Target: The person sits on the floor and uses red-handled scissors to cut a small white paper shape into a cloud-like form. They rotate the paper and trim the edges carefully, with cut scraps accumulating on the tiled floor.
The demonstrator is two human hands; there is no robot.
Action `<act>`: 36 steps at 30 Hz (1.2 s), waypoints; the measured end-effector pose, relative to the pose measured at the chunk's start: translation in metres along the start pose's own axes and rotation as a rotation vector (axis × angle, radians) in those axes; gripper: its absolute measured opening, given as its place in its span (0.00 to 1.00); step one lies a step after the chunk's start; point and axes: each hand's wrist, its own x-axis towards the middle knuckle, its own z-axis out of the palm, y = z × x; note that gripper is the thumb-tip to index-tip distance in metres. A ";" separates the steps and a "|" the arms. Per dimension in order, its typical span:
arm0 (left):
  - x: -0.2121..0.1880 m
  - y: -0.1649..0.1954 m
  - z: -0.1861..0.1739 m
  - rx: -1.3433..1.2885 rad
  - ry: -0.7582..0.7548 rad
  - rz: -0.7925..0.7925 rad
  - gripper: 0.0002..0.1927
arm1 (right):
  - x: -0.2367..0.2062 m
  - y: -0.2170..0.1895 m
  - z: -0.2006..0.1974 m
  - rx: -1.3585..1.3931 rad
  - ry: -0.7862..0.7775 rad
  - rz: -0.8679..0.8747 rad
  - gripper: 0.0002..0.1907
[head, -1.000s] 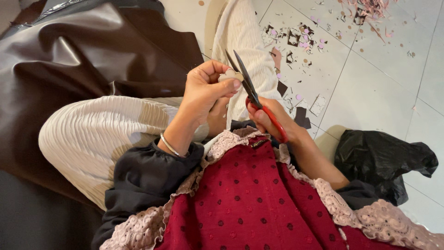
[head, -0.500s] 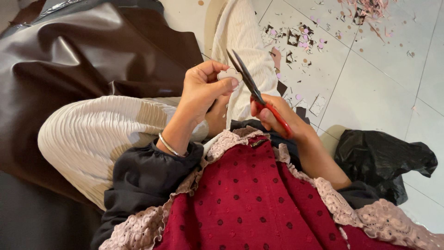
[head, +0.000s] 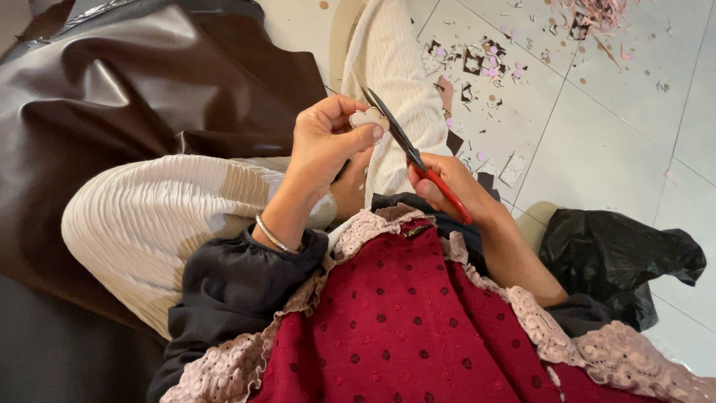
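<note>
Far left I've got a big sheet of dark brown leather point(head: 112, 89) draped over the floor, w/ my cream ribbed trouser leg point(head: 149, 224) lying over its lower edge. Next over, my left hand point(head: 324, 145) — raised above the lap, curled nearly closed, thumb and forefinger pinching a small pale cut-out piece point(head: 369, 117). The piece sits right at the fingertips, its edge facing the blades. A thin bangle point(head: 272, 235) rides on that wrist.

Just right of the piece, the scissors point(head: 406, 153): dark blades slightly parted, tips up beside the piece, maybe touching its edge — can't tell for sure. Red handles run down into my right hand point(head: 447, 186), which is wrapped tight around them, fingers thru the loops as far as I can see.

Progress, by my read: well along. The tiled floor point(head: 611, 149) past my knee is littered w/ offcuts point(head: 485, 63) — brown frames w/ holes punched out, pink and pale discs, strips further up. The piece in hand looks mostly shaped; trimming its outline seems to be what's left, and plenty of uncut leather remains at left. Far right, a crumpled black plastic bag point(head: 619, 261) by my elbow.
</note>
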 end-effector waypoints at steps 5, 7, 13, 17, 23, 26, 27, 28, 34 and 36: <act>0.000 -0.001 -0.001 0.047 -0.002 0.014 0.13 | 0.001 0.008 0.005 0.023 0.019 -0.002 0.37; 0.001 -0.002 -0.003 0.055 -0.011 0.013 0.13 | 0.002 0.011 0.008 0.034 0.027 0.004 0.37; 0.000 -0.005 -0.004 -0.166 0.023 -0.052 0.15 | 0.003 0.020 0.017 0.163 0.000 -0.203 0.35; -0.006 -0.009 0.005 -0.124 0.008 -0.038 0.14 | 0.002 0.025 0.019 0.128 -0.002 -0.215 0.33; -0.016 -0.012 0.034 -0.050 0.067 0.002 0.15 | -0.010 0.027 0.017 0.207 -0.006 -0.180 0.33; -0.020 -0.012 0.050 -0.110 0.068 -0.009 0.14 | -0.017 0.030 0.015 0.232 0.013 -0.157 0.33; -0.020 -0.012 0.054 -0.121 0.066 -0.007 0.14 | -0.019 0.032 0.014 0.234 0.019 -0.163 0.33; -0.020 -0.012 0.059 -0.133 0.061 -0.007 0.14 | -0.021 0.034 0.012 0.235 0.029 -0.167 0.33; -0.021 -0.024 0.087 -0.078 0.016 0.024 0.12 | -0.041 0.051 -0.004 0.218 0.072 -0.205 0.36; -0.018 -0.034 0.094 -0.102 -0.003 -0.011 0.12 | -0.046 0.055 -0.007 0.262 0.110 -0.155 0.37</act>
